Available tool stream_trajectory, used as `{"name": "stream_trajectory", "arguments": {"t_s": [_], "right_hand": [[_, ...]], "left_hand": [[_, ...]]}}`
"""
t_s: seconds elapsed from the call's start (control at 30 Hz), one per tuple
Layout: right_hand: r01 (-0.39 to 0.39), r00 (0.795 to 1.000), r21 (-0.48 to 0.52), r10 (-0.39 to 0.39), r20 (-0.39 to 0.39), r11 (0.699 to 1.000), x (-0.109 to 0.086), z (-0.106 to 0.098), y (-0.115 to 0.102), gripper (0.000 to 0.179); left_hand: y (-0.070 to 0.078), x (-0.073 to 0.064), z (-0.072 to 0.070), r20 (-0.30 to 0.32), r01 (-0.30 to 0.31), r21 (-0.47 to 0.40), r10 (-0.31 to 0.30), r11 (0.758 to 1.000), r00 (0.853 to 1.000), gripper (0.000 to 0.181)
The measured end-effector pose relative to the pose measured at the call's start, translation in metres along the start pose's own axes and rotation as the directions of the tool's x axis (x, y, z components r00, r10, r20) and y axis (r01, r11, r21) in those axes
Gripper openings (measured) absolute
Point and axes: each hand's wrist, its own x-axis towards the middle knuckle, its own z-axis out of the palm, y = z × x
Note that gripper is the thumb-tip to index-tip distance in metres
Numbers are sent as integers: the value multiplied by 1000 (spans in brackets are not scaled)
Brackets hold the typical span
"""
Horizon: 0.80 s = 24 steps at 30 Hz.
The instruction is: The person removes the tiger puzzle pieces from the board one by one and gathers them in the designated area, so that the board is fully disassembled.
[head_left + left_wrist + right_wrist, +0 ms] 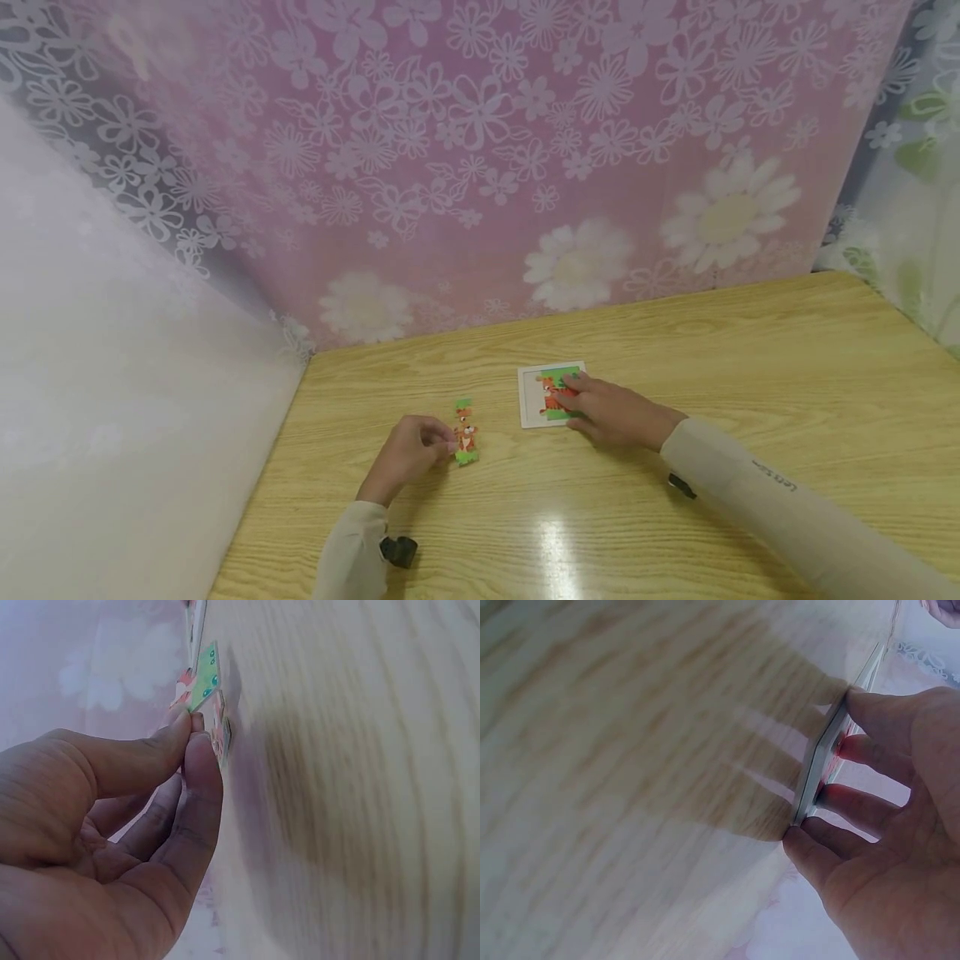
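My left hand (411,454) pinches a jigsaw piece between thumb and forefinger; its green printed part (206,679) shows past the fingertips in the left wrist view. More loose jigsaw pieces (466,432), orange and green with part of a cartoon tiger, lie in a column beside that hand. To their right, a white-rimmed puzzle tray (530,419) lies on the table, with fitted pieces (551,412) in its right part and bare backing at its left. Over the tray's right side, my right hand (618,414) grips its edges, with middle fingers on the picture, partly hiding it.
The wood-grain table (720,375) runs back to a pink flowered cloth (465,208). A pale sheet (135,375) hangs along the left edge, and another flowered cloth (915,208) borders the right. Both wrists carry small black cameras (399,551).
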Motion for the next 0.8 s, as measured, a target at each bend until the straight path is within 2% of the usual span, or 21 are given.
{"name": "stream_trajectory", "arguments": {"t_s": [0.3,0.53,0.8], "right_hand": [[12,1000,-11,-12,-9,1000,-2,1,1,46],[31,999,-15,-32,-20,999,-1,1,2,45],[-6,1000,2,6,7,1000,1,3,3,48]], "left_hand": [[-5,-2,1,16,-18,23,18,1000,1000,5],[-7,-1,1,18,-1,54,0,999,1000,4],[-6,3,2,20,18,58,-20,998,1000,6]]}}
